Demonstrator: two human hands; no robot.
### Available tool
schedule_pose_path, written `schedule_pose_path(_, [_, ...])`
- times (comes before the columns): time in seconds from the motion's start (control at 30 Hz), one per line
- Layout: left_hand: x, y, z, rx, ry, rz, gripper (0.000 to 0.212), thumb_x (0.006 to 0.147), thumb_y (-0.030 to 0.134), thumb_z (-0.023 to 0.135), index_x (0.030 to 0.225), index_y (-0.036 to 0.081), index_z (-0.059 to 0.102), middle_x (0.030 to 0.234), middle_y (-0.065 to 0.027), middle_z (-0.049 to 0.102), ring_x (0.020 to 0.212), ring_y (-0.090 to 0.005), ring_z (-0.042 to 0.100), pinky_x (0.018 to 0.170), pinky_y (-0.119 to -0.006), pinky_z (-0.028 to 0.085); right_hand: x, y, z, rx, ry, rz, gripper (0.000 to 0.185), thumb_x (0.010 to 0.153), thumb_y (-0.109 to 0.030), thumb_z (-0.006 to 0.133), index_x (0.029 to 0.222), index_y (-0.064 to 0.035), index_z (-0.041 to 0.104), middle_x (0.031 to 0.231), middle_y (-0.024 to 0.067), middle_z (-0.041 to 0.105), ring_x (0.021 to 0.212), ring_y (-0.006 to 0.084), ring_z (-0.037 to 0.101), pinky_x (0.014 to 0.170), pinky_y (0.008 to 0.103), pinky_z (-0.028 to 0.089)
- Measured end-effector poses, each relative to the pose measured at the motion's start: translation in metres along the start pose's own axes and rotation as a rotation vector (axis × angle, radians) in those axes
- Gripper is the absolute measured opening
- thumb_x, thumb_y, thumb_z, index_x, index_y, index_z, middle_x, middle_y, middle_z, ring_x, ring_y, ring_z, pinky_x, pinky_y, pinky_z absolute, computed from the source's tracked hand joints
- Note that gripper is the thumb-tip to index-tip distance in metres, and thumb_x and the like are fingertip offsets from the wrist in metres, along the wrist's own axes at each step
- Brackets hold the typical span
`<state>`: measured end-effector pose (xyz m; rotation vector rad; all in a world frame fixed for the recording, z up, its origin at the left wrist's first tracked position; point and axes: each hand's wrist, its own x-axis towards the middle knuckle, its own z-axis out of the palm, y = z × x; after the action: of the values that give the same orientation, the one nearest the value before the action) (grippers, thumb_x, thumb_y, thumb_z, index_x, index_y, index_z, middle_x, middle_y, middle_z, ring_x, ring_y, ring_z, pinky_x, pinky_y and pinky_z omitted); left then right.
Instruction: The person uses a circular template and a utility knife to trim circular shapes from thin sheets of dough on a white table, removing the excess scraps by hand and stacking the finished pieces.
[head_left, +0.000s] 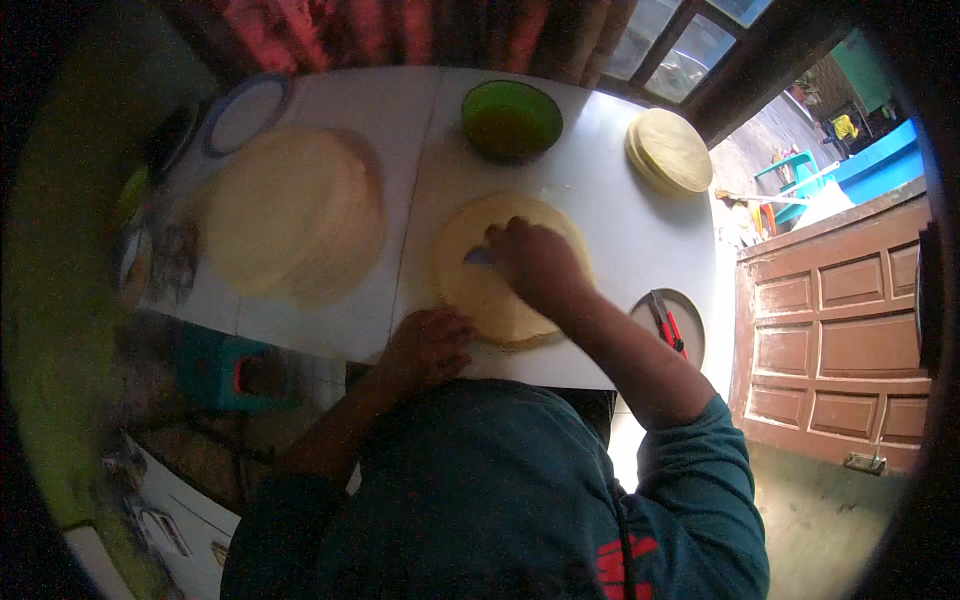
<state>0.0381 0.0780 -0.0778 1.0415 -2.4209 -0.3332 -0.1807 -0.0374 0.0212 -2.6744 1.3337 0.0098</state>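
Before me on the white table lies a round, cream-coloured flat sheet (480, 296), perhaps one of a few stacked; its material is unclear. My right hand (536, 262) is over its middle, gripping a small bluish tool (480, 256) whose kind I cannot make out. At the near left rim of the sheet is my left hand (435, 345), fingers slightly spread and holding nothing visible. A wide pile of larger round sheets (292, 217) spreads to the left. Beyond the sheet sits a green bowl (512, 120) with brownish contents.
A stack of smaller cream discs (670, 152) stands at the table's far right. Near the right edge, a red utility knife (670, 326) lies on a round grey plate (694, 322). At the far left is a blue-rimmed plate (247, 116). A panelled wooden door (847, 322) stands right of the table.
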Motion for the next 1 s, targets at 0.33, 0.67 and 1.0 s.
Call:
schedule_pose_path(0.33, [-0.039,0.005,-0.140,0.161,0.059,-0.214,0.034,0.077,0.019,0.083,0.107,0.008,0.073,0.110,-0.0107,0.071,0.107,-0.0320,0.065,0.091,-0.044,0.054,-0.025,0.066,-0.016,0.458,0.198,-0.014,0.016,0.089,-0.012,0.066,0.104,-0.0103,0.072,0.101,0.0126,0.070,0.096,0.0326,0.067,0.086,0.0405,0.055])
schedule_pose_path(0.67, [-0.036,-0.043,-0.232,0.327,0.236,-0.437,0.047,0.071,0.016,0.087,0.114,0.008,0.071,0.122,-0.0097,0.065,0.117,-0.0310,0.059,0.098,-0.044,0.050,-0.079,0.004,-0.002,0.257,0.050,-0.103,0.022,0.092,-0.034,0.062,0.099,-0.0128,0.067,0.095,0.0159,0.066,0.085,0.0371,0.068,0.073,0.0474,0.056])
schedule_pose_path(1.0, [-0.033,-0.053,-0.242,0.358,0.093,-0.371,0.035,0.077,0.011,0.081,0.111,0.008,0.072,0.120,-0.0099,0.066,0.116,-0.0307,0.060,0.100,-0.045,0.049,0.001,-0.019,0.022,-0.014,0.169,-0.232,0.015,0.089,-0.026,0.068,0.097,-0.0128,0.070,0.096,0.0107,0.067,0.090,0.0304,0.068,0.074,0.0426,0.056])
